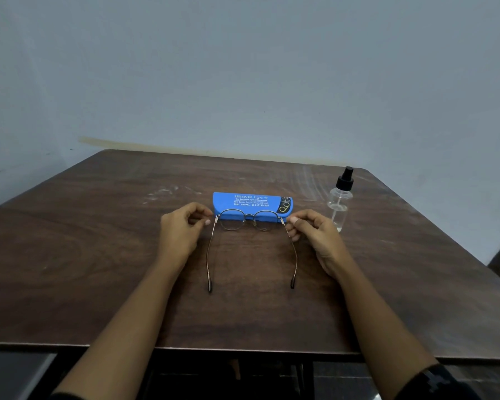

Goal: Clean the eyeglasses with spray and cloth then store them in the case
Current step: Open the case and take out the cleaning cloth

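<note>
Eyeglasses: round lenses in a thin metal frame. We log them at the middle of the worktop, just on the near side of the case. The lenses face the case and both temples are unfolded, running back towards the person. We cannot tell whether the frame rests on the wood or is raised slightly above it.
Left hand: placed at the left temple, close behind the hinge.
Left fingers: curled in, with thumb and forefinger tips pinching the thin temple. The remaining fingers are tucked under the palm.
Right hand: placed at the right temple, mirroring the left.
Right fingers: curled, with the thumb tip against the temple near the hinge and the other fingers folded in beneath it, holding it.
Case: blue, with light printed lettering on top. We record it lying closed and lengthwise directly beyond the lenses; in this view its near edge is overlapped by the frame.
Spray bottle: clear body with a black pump head, standing upright to the right of the case, apart from it and just beyond the right hand.
Worktop: dark wood grain, with pale scuffs towards the far side.
Wall: plain grey-blue, behind the far edge.
Sleeve: dark, on the right forearm at the bottom edge of the view.
</note>
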The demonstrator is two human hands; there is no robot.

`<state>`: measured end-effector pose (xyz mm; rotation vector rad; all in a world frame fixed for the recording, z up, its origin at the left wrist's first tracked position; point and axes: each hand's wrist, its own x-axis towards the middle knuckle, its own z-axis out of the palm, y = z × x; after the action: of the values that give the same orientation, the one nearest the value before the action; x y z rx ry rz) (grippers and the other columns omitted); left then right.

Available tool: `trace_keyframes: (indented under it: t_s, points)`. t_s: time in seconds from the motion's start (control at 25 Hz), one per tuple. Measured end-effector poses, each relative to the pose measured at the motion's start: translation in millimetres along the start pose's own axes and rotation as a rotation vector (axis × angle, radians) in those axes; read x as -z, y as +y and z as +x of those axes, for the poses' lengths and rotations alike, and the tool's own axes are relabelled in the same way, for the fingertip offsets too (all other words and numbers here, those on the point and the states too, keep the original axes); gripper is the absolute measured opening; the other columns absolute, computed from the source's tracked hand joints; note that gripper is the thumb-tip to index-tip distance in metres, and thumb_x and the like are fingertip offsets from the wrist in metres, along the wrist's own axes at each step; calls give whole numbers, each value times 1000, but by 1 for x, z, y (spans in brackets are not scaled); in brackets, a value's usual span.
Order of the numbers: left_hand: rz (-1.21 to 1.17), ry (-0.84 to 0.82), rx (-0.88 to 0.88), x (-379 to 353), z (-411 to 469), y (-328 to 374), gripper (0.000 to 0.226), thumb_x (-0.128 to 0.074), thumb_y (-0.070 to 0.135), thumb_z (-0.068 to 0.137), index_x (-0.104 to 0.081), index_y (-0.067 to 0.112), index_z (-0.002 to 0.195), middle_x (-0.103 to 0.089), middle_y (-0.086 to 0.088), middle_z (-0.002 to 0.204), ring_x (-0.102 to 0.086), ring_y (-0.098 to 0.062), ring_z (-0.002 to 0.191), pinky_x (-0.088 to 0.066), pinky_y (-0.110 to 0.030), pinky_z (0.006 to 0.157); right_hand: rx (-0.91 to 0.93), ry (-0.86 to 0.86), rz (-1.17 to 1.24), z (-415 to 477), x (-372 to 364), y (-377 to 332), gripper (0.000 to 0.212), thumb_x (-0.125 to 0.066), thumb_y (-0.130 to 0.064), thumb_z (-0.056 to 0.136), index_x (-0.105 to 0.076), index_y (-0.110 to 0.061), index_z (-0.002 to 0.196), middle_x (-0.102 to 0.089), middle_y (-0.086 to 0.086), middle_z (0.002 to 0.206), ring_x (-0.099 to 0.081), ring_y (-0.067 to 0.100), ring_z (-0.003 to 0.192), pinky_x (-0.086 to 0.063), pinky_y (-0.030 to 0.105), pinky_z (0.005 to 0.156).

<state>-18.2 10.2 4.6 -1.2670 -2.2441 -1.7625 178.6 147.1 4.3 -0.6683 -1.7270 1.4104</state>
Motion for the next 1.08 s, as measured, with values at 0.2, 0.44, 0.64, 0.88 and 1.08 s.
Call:
trace_keyframes:
  t_s: [0.2, 0.44, 0.64, 0.88, 1.08]
  points:
    - [-34, 91, 7, -2, 16, -6, 26, -59, 0, 82, -64, 3, 107, -67, -13, 109, -58, -13, 89, -35, 2, 70, 173, 188, -381, 12, 4, 7, 29, -48, 10, 85, -61, -4, 107, -62, 16, 111, -59, 22, 94, -46, 24, 85]
    - [17, -237, 81, -12, 43, -15, 47, -62, 4, 82, -53, 13, 127, -60, -11, 126, -53, -9, 107, -35, -9, 86, 148, -63, -594, 37, 1, 11, 57, -58, 10, 80, -48, -14, 131, -37, 12, 146, -35, 23, 135, -30, 36, 113]
    - [-46, -270, 78, -21, 57, -20, 54, -65, -3, 77, -51, 8, 128, -59, -16, 125, -53, -11, 102, -36, 5, 71, 145, -79, -632, 56, -1, 15, 57, -62, 6, 78, -51, -18, 129, -37, 6, 147, -33, 19, 136, -23, 20, 108]
    - [-127, -264, 104, -35, 76, -31, 60, -68, -6, 72, -49, 5, 128, -56, -17, 127, -54, -15, 107, -41, -2, 81, 141, -60, -608, 82, -5, 21, 53, -61, 5, 79, -53, -17, 127, -39, 5, 145, -36, 21, 133, -25, 19, 105]
    - [-1, -287, 60, -48, 91, -38, 75, -80, 5, 62, -46, 10, 128, -46, -10, 133, -47, -12, 113, -38, -20, 90, 181, -88, -544, 92, -5, 26, 48, -70, -1, 75, -59, -15, 120, -47, 5, 135, -44, 17, 124, -30, 13, 95]
